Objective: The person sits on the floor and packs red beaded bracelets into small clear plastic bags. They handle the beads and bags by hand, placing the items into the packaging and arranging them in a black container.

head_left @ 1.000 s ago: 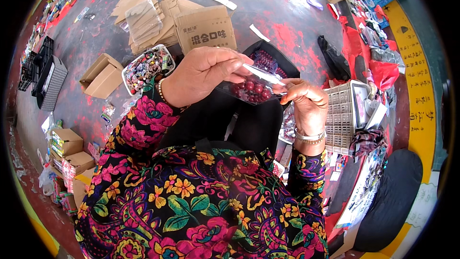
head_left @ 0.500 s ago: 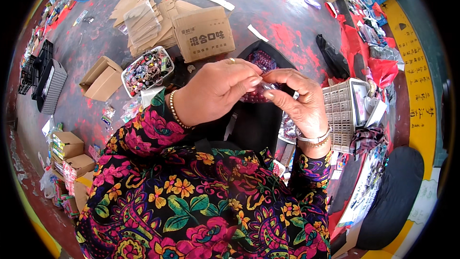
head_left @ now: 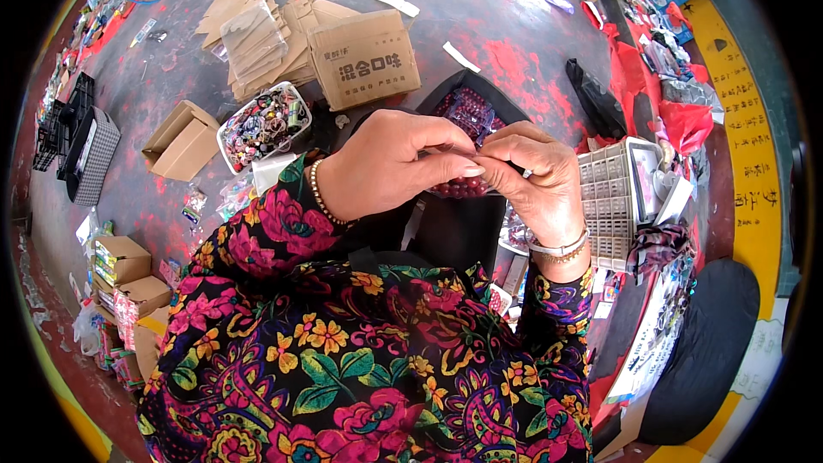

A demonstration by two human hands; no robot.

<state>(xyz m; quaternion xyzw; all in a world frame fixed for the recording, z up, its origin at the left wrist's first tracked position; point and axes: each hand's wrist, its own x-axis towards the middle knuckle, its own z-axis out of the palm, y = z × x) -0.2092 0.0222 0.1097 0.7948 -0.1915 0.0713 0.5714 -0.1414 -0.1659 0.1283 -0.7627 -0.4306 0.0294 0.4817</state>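
Observation:
My left hand point(head_left: 399, 159) and my right hand point(head_left: 536, 173) meet in front of me with thumbs and fingers pinched together. What the fingertips hold is mostly hidden; I cannot make it out. Just beyond and beneath them is a black tray point(head_left: 513, 108) of dark red beaded pieces point(head_left: 463, 111), some under clear, shiny plastic. More dark red beads point(head_left: 463, 187) show below the fingertips; whether they hang from my hands or lie in the tray, I cannot tell.
Past my left hand stand a white basket of hair ties point(head_left: 264, 127), an opened cardboard box point(head_left: 182, 141) and a larger carton point(head_left: 364, 60) beside flattened cardboard point(head_left: 257, 43). A white plastic crate point(head_left: 604, 206) is close by my right wrist. Farther right lies a black oval cushion point(head_left: 703, 351).
My fingertips have drawn closer together and the left hand has turned slightly, its thumb now lying flatter. The clear plastic that showed between the fingers is now largely covered.

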